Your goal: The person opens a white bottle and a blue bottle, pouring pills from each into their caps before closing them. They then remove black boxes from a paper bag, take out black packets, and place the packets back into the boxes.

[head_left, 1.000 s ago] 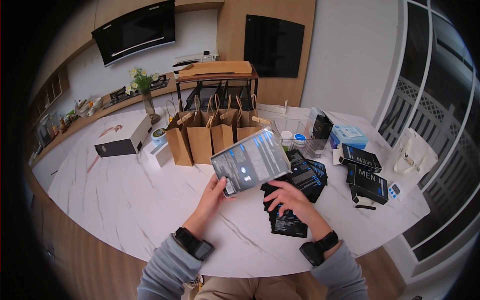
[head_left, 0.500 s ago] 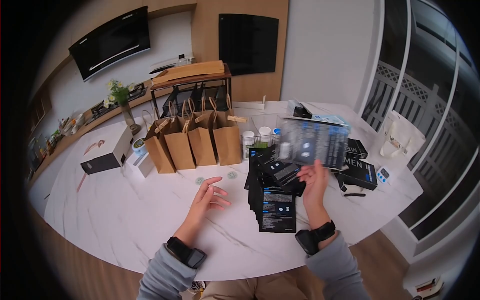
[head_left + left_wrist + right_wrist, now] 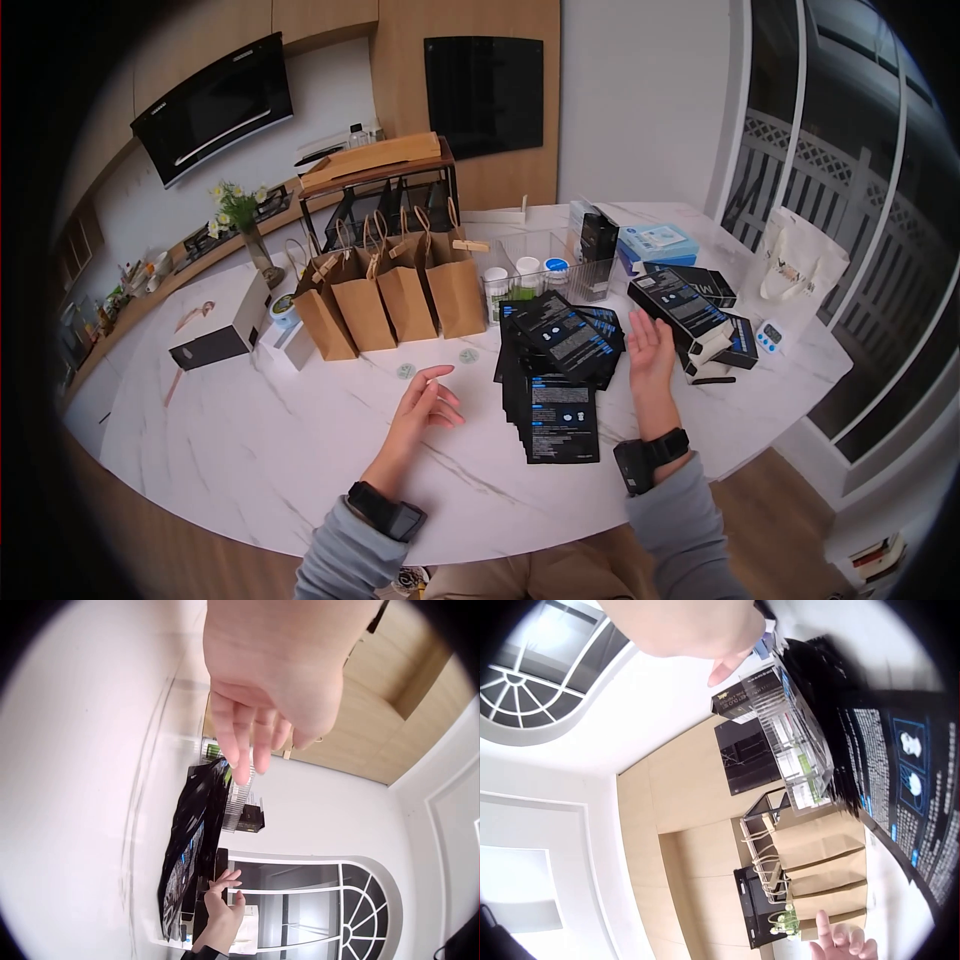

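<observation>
My left hand [image 3: 425, 405] hovers empty above the table, fingers loosely bent; in the left wrist view the same hand [image 3: 262, 690] has its fingers extended. Right of it a fanned pile of black sachets [image 3: 563, 415] with blue and white print lies on the marble top, more sachets [image 3: 570, 335] crossing its upper end. Beyond the pile, my right hand [image 3: 652, 365] is palm up with nothing in it, just left of a black carton [image 3: 678, 302] with a pale end flap. That carton leans on other black cartons [image 3: 742, 343]. Contact between hand and carton cannot be told.
Brown paper bags [image 3: 405, 295] with wooden clips stand behind my left hand. A clear bin [image 3: 590, 280] with white bottles is behind the sachets. Two round stickers [image 3: 468, 356], a white box [image 3: 218, 315], a blue pack [image 3: 657, 243], a timer [image 3: 768, 337] and a white bag [image 3: 800, 258] are around.
The printed carton went from my left hand to my right, moved rightward and now lies on the cartons there, released. My left hand has stayed near the middle, empty.
</observation>
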A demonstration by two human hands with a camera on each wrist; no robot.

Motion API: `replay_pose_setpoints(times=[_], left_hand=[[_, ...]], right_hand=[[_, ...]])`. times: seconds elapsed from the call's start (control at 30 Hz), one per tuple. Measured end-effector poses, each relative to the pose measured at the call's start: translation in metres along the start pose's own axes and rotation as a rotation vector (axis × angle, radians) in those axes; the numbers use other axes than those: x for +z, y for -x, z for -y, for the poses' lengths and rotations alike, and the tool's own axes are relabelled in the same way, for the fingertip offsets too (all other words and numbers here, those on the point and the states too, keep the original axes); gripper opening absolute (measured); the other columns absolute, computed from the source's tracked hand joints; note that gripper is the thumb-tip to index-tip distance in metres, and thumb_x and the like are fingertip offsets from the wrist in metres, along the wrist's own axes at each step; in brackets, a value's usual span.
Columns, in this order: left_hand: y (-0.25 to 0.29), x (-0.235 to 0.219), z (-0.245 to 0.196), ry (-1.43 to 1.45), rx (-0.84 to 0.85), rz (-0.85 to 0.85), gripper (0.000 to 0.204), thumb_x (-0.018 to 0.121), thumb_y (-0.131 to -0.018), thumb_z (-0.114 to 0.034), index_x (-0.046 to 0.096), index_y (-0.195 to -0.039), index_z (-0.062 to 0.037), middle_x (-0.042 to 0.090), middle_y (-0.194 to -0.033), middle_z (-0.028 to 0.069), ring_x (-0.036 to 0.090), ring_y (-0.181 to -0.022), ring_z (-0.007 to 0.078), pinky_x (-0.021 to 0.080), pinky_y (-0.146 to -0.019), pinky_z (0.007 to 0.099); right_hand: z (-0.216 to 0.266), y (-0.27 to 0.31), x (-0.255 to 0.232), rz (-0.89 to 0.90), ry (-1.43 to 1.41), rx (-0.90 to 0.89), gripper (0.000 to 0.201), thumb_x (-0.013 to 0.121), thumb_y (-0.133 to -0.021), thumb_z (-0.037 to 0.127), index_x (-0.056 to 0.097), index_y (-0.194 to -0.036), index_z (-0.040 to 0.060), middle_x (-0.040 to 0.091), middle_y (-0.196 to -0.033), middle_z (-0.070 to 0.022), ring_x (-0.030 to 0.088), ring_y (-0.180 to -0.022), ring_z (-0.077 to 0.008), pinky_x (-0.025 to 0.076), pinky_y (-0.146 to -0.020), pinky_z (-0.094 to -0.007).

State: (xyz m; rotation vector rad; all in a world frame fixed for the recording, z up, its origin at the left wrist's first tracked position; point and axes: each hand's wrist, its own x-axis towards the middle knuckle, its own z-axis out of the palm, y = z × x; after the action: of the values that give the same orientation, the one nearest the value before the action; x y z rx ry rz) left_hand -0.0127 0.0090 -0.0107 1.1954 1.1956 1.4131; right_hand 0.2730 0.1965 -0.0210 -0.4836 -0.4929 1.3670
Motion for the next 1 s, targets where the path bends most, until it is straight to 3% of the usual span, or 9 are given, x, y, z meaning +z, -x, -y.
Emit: replay_pose_setpoints(times=[0.17,0.23,0.27,0.3,0.37,0.5,0.63,0.83,1.0], left_hand=[[0.0,0.0,-0.001,-0.01,-0.014,0.008,0.039,0.038,-0.093,-0.037,0.043,-0.12,-0.0101,0.053,-0.081,0.003,0.059,-0.069,0.0137,0.045,-0.063,0.0216],[0.001,0.001,-0.001,-0.021,-0.015,0.006,0.038,0.038,-0.093,-0.036,0.044,-0.12,-0.01,0.053,-0.081,0.0028,0.059,-0.069,0.0136,0.045,-0.063,0.0216],[0.001,0.002,-0.001,-0.022,-0.012,0.005,0.038,0.038,-0.093,-0.036,0.045,-0.119,-0.01,0.054,-0.081,0.0026,0.059,-0.069,0.0134,0.045,-0.063,0.0216],[0.0,0.002,-0.001,-0.037,-0.016,0.004,0.038,0.038,-0.093,-0.036,0.045,-0.119,-0.01,0.054,-0.081,0.0026,0.059,-0.069,0.0134,0.045,-0.063,0.0216],[0.0,0.002,0.0,-0.023,-0.015,0.016,0.036,0.039,-0.093,-0.035,0.046,-0.118,-0.0096,0.054,-0.08,0.0019,0.059,-0.07,0.0131,0.045,-0.063,0.0215],[0.0,0.004,0.0,-0.035,-0.027,0.022,0.033,0.039,-0.093,-0.032,0.047,-0.116,-0.0089,0.055,-0.079,0.0013,0.059,-0.069,0.0121,0.044,-0.063,0.0214],[0.0,0.005,0.001,-0.041,-0.034,0.03,0.03,0.039,-0.093,-0.027,0.048,-0.115,-0.0079,0.055,-0.079,0.0009,0.059,-0.069,0.0122,0.045,-0.063,0.0213],[0.0,0.006,-0.001,-0.039,-0.035,0.025,0.028,0.039,-0.093,-0.025,0.048,-0.113,-0.0067,0.055,-0.078,0.0007,0.059,-0.069,0.0118,0.044,-0.063,0.0209],[0.001,0.007,0.0,-0.045,-0.034,0.017,0.027,0.04,-0.093,-0.024,0.049,-0.113,-0.0069,0.055,-0.077,0.0005,0.058,-0.068,0.0117,0.044,-0.063,0.0212]], right_hand=[[-0.015,0.021,0.015,0.123,0.132,0.063,0.041,0.052,-0.084,0.019,0.042,-0.12,0.0024,0.05,-0.119,-0.0132,0.051,-0.107,-0.0241,0.039,-0.084,-0.0319],[-0.022,0.026,0.022,0.442,0.695,-0.252,0.046,0.057,-0.082,0.015,0.042,-0.124,0.0041,0.052,-0.117,-0.0111,0.05,-0.107,-0.022,0.038,-0.087,-0.0333],[-0.025,0.031,0.026,0.503,0.832,-0.319,0.047,0.062,-0.078,0.013,0.046,-0.121,0.007,0.051,-0.117,-0.0109,0.046,-0.111,-0.0222,0.035,-0.092,-0.0344],[-0.027,0.033,0.025,0.603,1.106,-0.542,0.058,0.067,-0.073,0.018,0.044,-0.125,0.0106,0.047,-0.122,-0.0124,0.038,-0.118,-0.0275,0.03,-0.096,-0.0383],[-0.033,0.039,0.023,0.63,1.351,-0.661,0.073,0.073,-0.065,0.027,0.04,-0.129,0.0134,0.042,-0.126,-0.0143,0.03,-0.123,-0.0333,0.025,-0.1,-0.0422],[-0.039,0.033,0.009,0.562,1.704,-0.515,0.097,0.077,-0.055,0.039,0.029,-0.135,0.0167,0.032,-0.134,-0.0187,0.02,-0.128,-0.0368,0.017,-0.101,-0.0532],[-0.043,0.023,0.0,0.558,1.718,-0.404,0.092,0.074,-0.057,0.038,0.031,-0.135,0.0163,0.03,-0.135,-0.0199,0.023,-0.128,-0.0357,0.017,-0.102,-0.0507],[-0.04,0.015,-0.005,0.56,1.65,-0.379,0.072,0.064,-0.065,0.025,0.036,-0.131,0.0154,0.035,-0.133,-0.0159,0.027,-0.126,-0.0329,0.019,-0.103,-0.0457],[-0.04,0.012,-0.004,0.551,1.579,-0.403,0.07,0.064,-0.067,0.028,0.037,-0.13,0.0133,0.04,-0.129,-0.0158,0.033,-0.122,-0.0329,0.022,-0.101,-0.0463]])
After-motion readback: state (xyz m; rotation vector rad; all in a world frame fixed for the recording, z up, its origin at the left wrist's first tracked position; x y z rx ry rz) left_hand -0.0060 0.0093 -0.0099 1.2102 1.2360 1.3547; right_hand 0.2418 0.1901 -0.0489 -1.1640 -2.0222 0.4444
